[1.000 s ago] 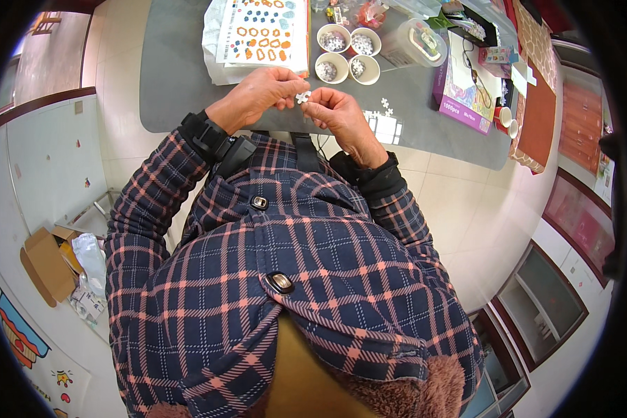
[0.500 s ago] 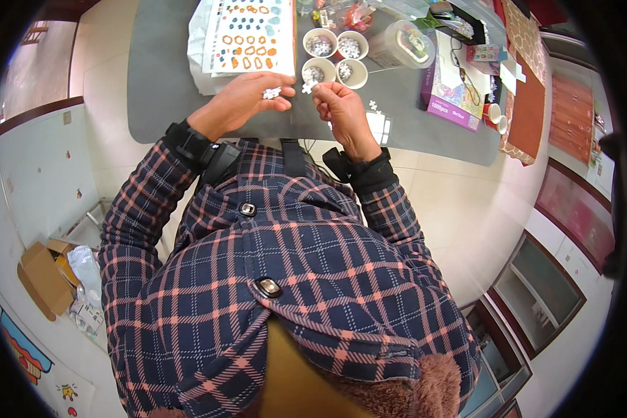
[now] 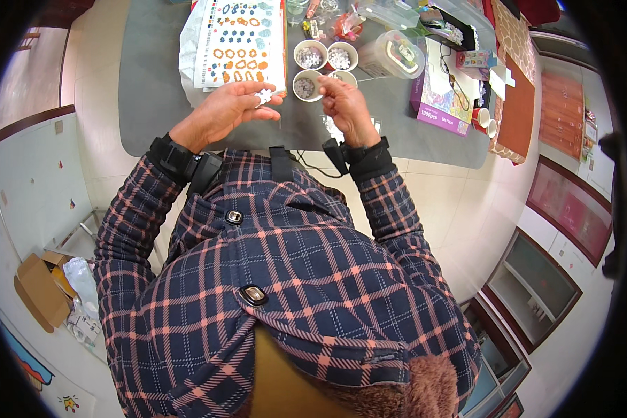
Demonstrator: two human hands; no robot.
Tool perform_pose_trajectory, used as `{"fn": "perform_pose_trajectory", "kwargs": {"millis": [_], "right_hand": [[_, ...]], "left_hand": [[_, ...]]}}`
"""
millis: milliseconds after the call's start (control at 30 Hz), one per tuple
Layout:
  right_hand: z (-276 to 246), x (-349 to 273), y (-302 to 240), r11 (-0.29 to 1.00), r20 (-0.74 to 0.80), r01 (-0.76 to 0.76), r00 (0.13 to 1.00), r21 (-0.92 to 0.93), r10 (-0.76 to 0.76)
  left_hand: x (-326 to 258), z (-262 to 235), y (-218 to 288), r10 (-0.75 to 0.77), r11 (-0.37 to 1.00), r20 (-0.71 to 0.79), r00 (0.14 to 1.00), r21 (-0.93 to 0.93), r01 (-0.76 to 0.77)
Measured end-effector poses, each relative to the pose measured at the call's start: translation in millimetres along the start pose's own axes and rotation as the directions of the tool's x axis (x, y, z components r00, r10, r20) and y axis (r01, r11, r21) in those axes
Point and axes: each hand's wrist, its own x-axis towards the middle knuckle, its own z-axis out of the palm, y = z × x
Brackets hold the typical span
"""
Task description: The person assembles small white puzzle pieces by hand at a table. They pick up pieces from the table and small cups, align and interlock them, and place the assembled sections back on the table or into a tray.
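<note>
Left hand (image 3: 230,109) holding fingers spread, white puzzle pieces (image 3: 262,97) resting on them. Right hand (image 3: 345,106) hovering, fingers bent, at near-left cup (image 3: 306,72); cannot tell whether pinching anything. Patterned sheet (image 3: 238,42) lying farther left.

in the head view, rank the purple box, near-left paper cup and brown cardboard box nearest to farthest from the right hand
From the right hand:
1. Near-left paper cup, just to its left
2. Purple box, off to the right
3. Brown cardboard box, far lower left
</note>
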Motion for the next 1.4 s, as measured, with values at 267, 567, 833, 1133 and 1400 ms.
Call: {"fn": "perform_pose_trajectory", "kwargs": {"millis": [267,567,833,1133,1400], "right_hand": [[46,-50,8,0.978,0.217,0.133,0.971,-0.159,-0.097],[50,-56,2,0.936,0.201,0.223,0.965,-0.273,-0.171],[44,-54,13,0.943,0.225,0.158,0.970,-0.293,-0.092],[43,-58,16,0.929,0.207,0.211,0.966,-0.305,-0.151],[40,-58,15,0.924,0.214,0.204,0.967,-0.324,-0.138]], "left_hand": [[2,2,1,-0.029,0.996,-0.007,1.000,0.081,0.029],[4,9,-5,-0.049,0.984,-0.043,0.998,0.168,0.055],[4,12,-8,-0.018,0.984,-0.045,0.999,0.175,0.025],[8,13,-16,0.013,0.995,-0.022,1.000,0.104,-0.010],[9,13,-15,0.000,0.991,-0.022,1.000,0.134,0.003]]}}
